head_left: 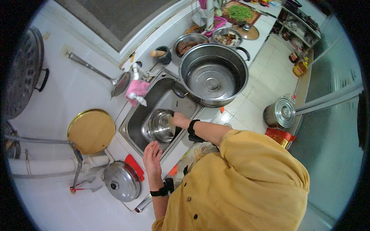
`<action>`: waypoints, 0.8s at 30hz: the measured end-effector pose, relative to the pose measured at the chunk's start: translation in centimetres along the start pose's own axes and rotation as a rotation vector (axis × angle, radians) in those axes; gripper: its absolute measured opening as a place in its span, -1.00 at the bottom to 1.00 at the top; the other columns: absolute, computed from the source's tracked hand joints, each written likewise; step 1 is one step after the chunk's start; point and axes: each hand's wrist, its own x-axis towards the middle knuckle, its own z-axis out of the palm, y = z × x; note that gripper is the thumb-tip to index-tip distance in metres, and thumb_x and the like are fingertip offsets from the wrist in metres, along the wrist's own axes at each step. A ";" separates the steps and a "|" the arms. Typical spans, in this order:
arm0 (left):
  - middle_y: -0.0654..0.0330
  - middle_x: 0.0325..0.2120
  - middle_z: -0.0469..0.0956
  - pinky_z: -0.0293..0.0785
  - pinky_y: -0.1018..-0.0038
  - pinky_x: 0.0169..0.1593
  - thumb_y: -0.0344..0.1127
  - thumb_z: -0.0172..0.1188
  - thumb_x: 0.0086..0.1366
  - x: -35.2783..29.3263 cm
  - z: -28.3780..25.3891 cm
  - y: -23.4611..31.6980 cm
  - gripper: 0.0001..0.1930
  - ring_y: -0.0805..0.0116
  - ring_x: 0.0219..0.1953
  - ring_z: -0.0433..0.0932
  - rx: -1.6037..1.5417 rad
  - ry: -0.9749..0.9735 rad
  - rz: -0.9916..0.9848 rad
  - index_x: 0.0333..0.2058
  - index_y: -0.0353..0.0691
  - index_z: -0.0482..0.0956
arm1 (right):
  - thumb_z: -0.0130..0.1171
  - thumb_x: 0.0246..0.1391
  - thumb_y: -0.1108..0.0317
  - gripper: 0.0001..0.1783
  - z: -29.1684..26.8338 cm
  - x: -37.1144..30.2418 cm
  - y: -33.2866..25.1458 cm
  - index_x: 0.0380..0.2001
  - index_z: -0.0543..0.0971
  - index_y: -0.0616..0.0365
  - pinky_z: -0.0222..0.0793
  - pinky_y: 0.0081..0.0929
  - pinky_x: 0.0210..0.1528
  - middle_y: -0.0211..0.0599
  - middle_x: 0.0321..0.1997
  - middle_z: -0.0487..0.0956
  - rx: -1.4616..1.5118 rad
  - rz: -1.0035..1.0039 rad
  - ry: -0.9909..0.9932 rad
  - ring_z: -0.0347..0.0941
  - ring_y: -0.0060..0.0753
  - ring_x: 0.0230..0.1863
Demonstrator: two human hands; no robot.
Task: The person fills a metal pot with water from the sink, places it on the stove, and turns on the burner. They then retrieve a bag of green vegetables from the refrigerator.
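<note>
A shiny metal bowl (pixel 157 125) sits in the stainless steel sink (pixel 144 109). My right hand (pixel 179 120) reaches to the bowl's right side with its fingers curled; something pale shows at the fingertips, too unclear to name. Over the sink's near edge, my left hand (pixel 153 157) is held up with its fingers apart and nothing in it. A big two-handled metal pot (pixel 212 82) stands beyond my right hand, across the sink's right end. The faucet (pixel 136 73) with a pink cloth (pixel 138 89) rises behind the sink.
Behind the big pot are a bowl of meat (pixel 187 45), a bowl of chopped food (pixel 228 37) and a board of cut greens (pixel 239 13). A pot lid (pixel 122 181) lies left of the sink. Another lidded pot (pixel 280 111) stands on the floor at right.
</note>
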 end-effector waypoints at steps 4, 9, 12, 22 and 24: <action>0.22 -0.16 0.53 0.40 0.44 -0.02 -0.20 0.08 0.33 3.3 4.5 -0.5 -0.70 0.44 -0.11 0.48 -0.017 -0.085 -0.021 -0.04 -0.23 0.48 | 0.04 0.20 0.26 -0.76 -7.5 -8.5 -0.4 -0.33 0.64 0.14 0.45 -0.43 -0.23 -0.27 -0.34 0.60 0.558 -0.123 0.041 0.51 -0.40 -0.31; 0.24 -0.22 0.54 0.41 0.44 -0.04 -0.18 0.10 0.33 8.4 12.1 -1.4 -0.70 0.43 -0.14 0.49 -0.008 -0.176 0.040 -0.05 -0.21 0.49 | -0.03 0.30 0.11 -0.65 -23.4 -16.8 8.0 -0.17 0.60 0.14 0.42 -0.54 -0.15 -0.38 -0.25 0.60 0.723 -0.361 0.407 0.50 -0.55 -0.24; 0.24 -0.25 0.53 0.40 0.44 -0.06 -0.19 0.08 0.34 11.5 16.9 -1.7 -0.72 0.43 -0.17 0.48 -0.050 -0.070 0.078 -0.07 -0.22 0.47 | -0.10 0.32 0.18 -0.66 -31.7 -17.5 14.9 -0.19 0.58 0.18 0.36 -0.61 -0.18 -0.40 -0.24 0.59 0.679 -0.131 0.871 0.46 -0.59 -0.21; 0.39 -0.61 0.35 0.26 0.55 -0.39 -0.15 0.07 0.34 16.8 23.2 -1.8 -0.74 0.53 -0.56 0.29 -0.286 0.097 -0.071 -0.21 -0.24 0.51 | -0.04 0.28 0.04 -0.59 -37.5 -9.7 28.2 -0.06 0.43 0.16 0.41 -0.40 -0.05 -0.34 -0.19 0.50 1.298 0.196 0.350 0.43 -0.47 -0.14; 0.41 -0.64 0.30 0.21 0.56 -0.43 -0.15 0.08 0.33 16.1 23.7 -1.8 -0.75 0.56 -0.60 0.23 -0.268 0.108 -0.071 -0.23 -0.23 0.50 | 0.00 0.26 0.05 -0.62 -38.1 -9.3 28.1 -0.12 0.44 0.16 0.42 -0.42 -0.11 -0.38 -0.30 0.46 1.344 0.176 0.264 0.42 -0.50 -0.21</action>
